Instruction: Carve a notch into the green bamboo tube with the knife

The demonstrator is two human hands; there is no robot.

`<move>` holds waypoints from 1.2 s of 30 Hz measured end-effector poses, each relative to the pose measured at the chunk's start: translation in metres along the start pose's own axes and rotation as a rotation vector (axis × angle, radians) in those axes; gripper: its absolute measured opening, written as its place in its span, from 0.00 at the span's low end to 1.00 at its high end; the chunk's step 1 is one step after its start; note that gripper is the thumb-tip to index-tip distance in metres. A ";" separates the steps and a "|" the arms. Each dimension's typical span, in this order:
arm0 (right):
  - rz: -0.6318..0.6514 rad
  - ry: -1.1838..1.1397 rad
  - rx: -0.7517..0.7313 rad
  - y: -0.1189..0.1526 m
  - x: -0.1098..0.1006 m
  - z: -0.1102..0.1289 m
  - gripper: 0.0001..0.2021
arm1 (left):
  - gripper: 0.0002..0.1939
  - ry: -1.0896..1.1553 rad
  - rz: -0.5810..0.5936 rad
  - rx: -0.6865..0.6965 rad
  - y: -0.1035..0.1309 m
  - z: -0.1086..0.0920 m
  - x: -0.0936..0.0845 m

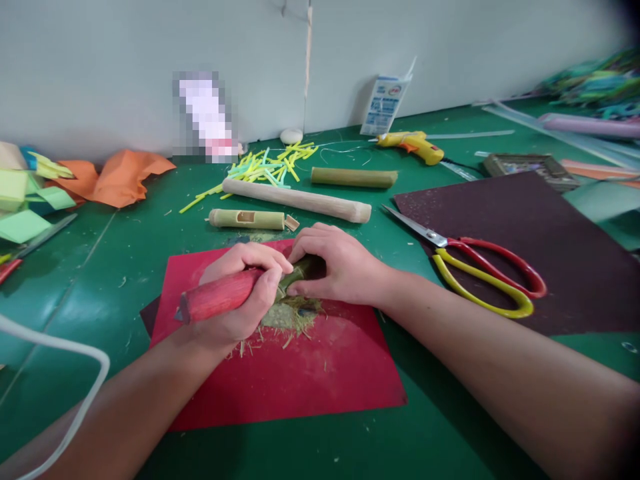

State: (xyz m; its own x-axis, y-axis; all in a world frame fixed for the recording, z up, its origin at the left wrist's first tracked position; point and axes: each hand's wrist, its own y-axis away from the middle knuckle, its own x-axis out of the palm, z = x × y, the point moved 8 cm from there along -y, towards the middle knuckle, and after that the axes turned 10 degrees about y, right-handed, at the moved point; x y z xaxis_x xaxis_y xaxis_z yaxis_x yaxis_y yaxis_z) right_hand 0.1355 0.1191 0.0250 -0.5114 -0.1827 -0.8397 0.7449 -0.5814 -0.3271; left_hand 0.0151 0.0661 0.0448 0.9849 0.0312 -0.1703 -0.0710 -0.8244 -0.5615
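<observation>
My left hand (245,293) grips a tool by its red handle (215,297), with the working end hidden against a short green bamboo piece (300,270). My right hand (335,263) clamps that bamboo piece down on a red sheet (310,373). A heap of pale green shavings (293,317) lies on the sheet just under both hands.
Behind the hands lie a notched bamboo tube (245,219), a long pale wooden stick (300,199) and another green bamboo section (354,177). Red-and-yellow scissors (480,270) rest on a dark sheet (550,247) at the right. A yellow glue gun (413,145), coloured strips (265,167) and crumpled paper (115,177) lie farther back.
</observation>
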 end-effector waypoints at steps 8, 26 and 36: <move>-0.005 0.015 -0.008 -0.001 0.000 0.001 0.14 | 0.06 -0.036 0.025 0.010 -0.003 -0.008 0.003; -0.006 0.022 0.009 0.000 0.001 -0.001 0.16 | 0.04 -0.068 -0.013 0.053 -0.009 -0.005 -0.003; -0.007 0.025 0.011 0.000 0.002 -0.002 0.17 | 0.04 -0.052 0.017 0.026 -0.008 -0.005 -0.001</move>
State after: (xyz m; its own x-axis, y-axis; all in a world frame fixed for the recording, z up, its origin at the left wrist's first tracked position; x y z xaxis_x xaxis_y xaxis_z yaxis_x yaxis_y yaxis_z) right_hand 0.1354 0.1203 0.0229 -0.5056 -0.1593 -0.8479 0.7366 -0.5914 -0.3281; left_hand 0.0159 0.0698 0.0540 0.9740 0.0473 -0.2214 -0.0923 -0.8099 -0.5792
